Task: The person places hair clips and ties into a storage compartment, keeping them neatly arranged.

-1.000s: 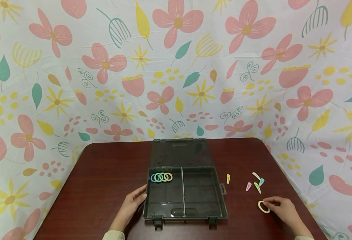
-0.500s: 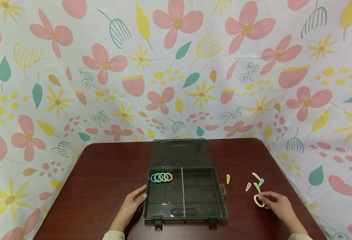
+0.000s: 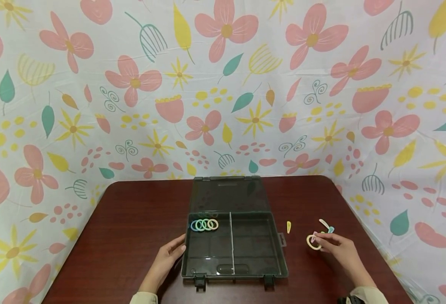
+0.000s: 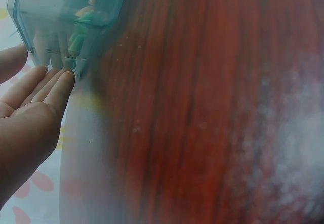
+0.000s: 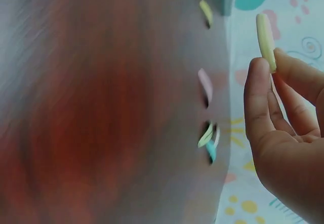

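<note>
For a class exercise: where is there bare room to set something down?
Bare: tabletop left of the left hand and the plastic case; the case's right compartment, beside the white divider; the near part of the left compartment, in front of the hair ties. Crowded: the right side, where the right hand holds a yellow hair tie near five snap clips.

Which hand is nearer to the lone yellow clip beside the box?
Right. The right hand, pinching a pale yellow ring, is right of the yellow clip; the left hand is across the box, at its left side.
</note>
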Motion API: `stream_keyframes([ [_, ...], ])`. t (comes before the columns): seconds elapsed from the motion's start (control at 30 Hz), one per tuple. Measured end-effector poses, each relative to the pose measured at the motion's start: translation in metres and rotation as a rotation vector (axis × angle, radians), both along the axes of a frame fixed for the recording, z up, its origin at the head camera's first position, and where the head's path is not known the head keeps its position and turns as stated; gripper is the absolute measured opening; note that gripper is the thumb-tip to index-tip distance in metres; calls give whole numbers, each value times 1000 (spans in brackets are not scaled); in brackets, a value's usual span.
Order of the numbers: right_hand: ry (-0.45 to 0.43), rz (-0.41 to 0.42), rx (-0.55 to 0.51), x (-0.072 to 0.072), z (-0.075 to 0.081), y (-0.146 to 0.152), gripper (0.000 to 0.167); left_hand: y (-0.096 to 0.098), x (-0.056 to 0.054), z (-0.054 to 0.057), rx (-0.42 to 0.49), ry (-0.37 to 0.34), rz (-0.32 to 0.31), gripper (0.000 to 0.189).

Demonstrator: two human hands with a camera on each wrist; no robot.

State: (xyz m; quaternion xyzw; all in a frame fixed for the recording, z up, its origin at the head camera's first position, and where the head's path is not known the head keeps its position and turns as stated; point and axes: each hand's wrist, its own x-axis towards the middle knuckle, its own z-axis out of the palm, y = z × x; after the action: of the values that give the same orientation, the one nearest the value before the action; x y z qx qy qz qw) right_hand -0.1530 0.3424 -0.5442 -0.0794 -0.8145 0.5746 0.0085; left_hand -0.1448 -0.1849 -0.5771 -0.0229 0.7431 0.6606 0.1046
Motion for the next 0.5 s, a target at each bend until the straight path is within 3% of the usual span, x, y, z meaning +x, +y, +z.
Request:
stream_keyframes([
  [0.17,-55,23,-55,-6,12,-11,53,0,0,0,5,1,-10,49],
  [0.5,-23,123,-48,-22,30,-42,47,1,1,1,23,36,2,48],
])
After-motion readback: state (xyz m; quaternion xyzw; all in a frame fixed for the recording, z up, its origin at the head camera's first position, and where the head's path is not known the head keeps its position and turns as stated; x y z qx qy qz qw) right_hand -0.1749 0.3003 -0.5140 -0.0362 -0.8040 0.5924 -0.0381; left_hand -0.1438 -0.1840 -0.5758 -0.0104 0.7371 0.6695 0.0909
